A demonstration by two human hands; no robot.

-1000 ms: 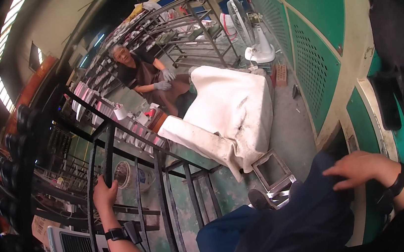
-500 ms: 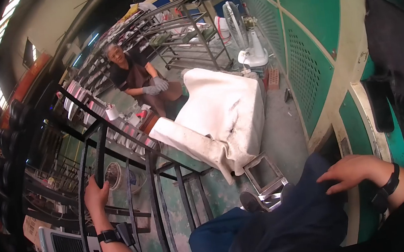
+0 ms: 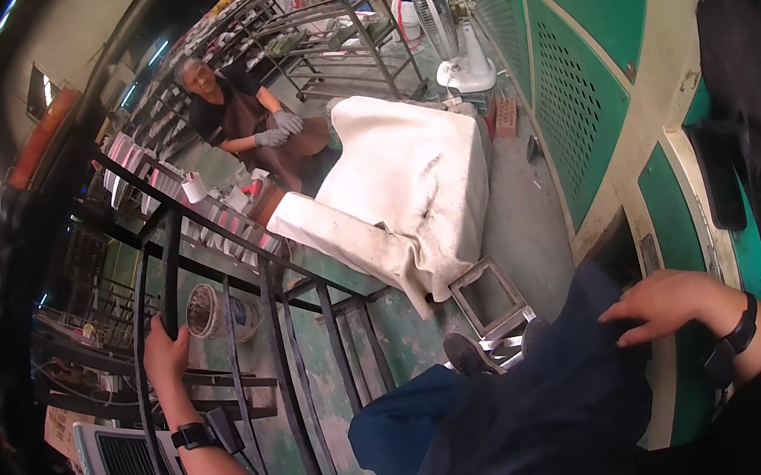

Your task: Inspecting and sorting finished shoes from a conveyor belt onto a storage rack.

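Observation:
At the left, my left hand is wrapped round an upright bar of a black metal rack; some of its fingers are hidden behind the bar. Over on the right, my right hand rests by my dark-trousered knee, its fingers loosely bent and apart, holding nothing. Both wrists wear black straps with small dark boxes. In front of my feet stands a small metal frame. Just beyond it is a large block draped in a stained white cloth.
A seated co-worker in grey gloves and a brown apron sits beyond the cloth. A white fan stands before green perforated panels. A wheeled shelf rack is behind. A bucket and grey air cooler lie left.
My view has shifted slightly, so the cloth-covered block, co-worker and fan sit a little higher and further left. My hands keep the same hold and pose.

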